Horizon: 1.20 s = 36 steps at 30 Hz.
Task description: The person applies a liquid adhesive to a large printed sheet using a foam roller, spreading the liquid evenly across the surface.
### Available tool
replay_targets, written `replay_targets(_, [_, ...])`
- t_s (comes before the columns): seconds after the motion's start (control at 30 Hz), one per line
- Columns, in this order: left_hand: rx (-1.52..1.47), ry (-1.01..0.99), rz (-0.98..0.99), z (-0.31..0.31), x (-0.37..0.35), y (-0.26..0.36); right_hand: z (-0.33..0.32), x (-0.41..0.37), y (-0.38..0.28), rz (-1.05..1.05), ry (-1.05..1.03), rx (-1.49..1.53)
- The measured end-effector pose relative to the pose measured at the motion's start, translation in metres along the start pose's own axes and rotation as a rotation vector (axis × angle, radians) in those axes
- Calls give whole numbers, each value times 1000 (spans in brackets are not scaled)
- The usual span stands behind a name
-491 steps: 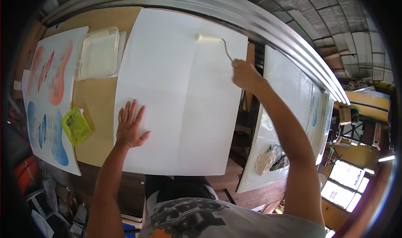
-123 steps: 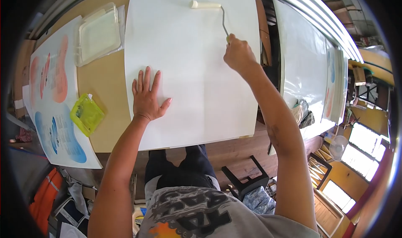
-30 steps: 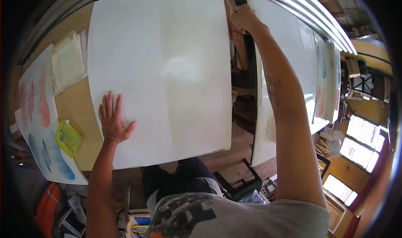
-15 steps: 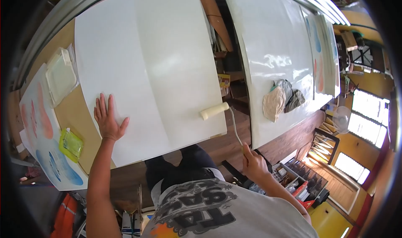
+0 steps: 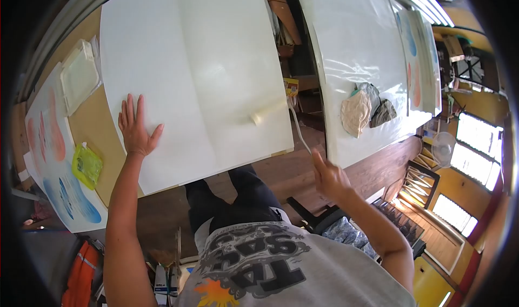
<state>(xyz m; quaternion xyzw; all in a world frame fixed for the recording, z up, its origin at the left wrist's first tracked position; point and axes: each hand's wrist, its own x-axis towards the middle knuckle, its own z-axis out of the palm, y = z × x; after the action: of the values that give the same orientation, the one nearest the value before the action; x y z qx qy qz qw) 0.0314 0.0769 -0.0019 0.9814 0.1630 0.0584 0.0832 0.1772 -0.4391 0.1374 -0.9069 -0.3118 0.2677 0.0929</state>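
Note:
My left hand lies flat with spread fingers on the left part of a large white sheet, near its left edge. In my right hand is the handle of a paint roller, held beyond the sheet's right edge. The pale roller head, blurred by motion, is over the right part of the sheet, which looks glossier than the left part. The handle's grip is mostly hidden by my fingers.
A plastic tray and a green pouch lie at the left, beside a painted sheet. Across a gap stands a second white-topped table with crumpled cloths. A black chair is near my right arm.
The roller has moved up and slightly left over the sheet, and my right hand has shifted up. My left hand stays flat on the sheet. The whole view has shifted a little.

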Motion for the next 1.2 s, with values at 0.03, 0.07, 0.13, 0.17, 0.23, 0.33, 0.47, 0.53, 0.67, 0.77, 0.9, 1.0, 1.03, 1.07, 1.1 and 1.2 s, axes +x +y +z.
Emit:
replay_targets(0.03, [-1,0,-10,-1,2,0,-5,-11,-3,-6,2,-7])
replay_targets(0.07, [-1,10,-17,-2,4,-1,-12,-17,-9,60,-82,-53])
replay_targets(0.13, [-25,18,-1,-3,1,0,-15,-9,-13,83,-107,-102])
replay_targets(0.17, [-28,21,-6,-2,2,-1,-12,16,-14,31,-40,-106])
replay_targets(0.23, [-24,48,8,0,0,-3,-1,71,-32,-6,82,-70])
replay_targets(0.33, [-8,21,-12,1,-1,-3,15,104,-53,59,91,-21])
replay_targets(0.47, [-10,19,-10,0,-4,-4,30,-2,-26,155,52,-108])
replay_targets(0.53, [-24,27,-22,0,-2,-3,42,-66,-21,190,38,-78])
replay_targets(0.67, [-29,55,-9,-1,-1,-5,43,-95,-41,250,42,-50])
replay_targets(0.77, [-41,40,-20,0,-5,-6,44,-40,-42,273,56,-49])
replay_targets(0.9, [-49,48,6,1,-8,-5,42,104,-40,166,288,-91])
replay_targets(1.0, [-7,41,20,2,-5,-6,5,133,-69,237,276,-48])
replay_targets(1.03, [10,34,10,3,-6,-5,3,120,-70,245,277,-67])
replay_targets(1.07, [1,43,34,5,-5,-6,15,95,-64,280,221,-74])
replay_targets(1.1, [12,50,39,7,-7,-8,35,57,-56,308,162,-84])
replay_targets(1.2, [31,31,30,9,-11,-10,83,-72,-45,302,170,-75])
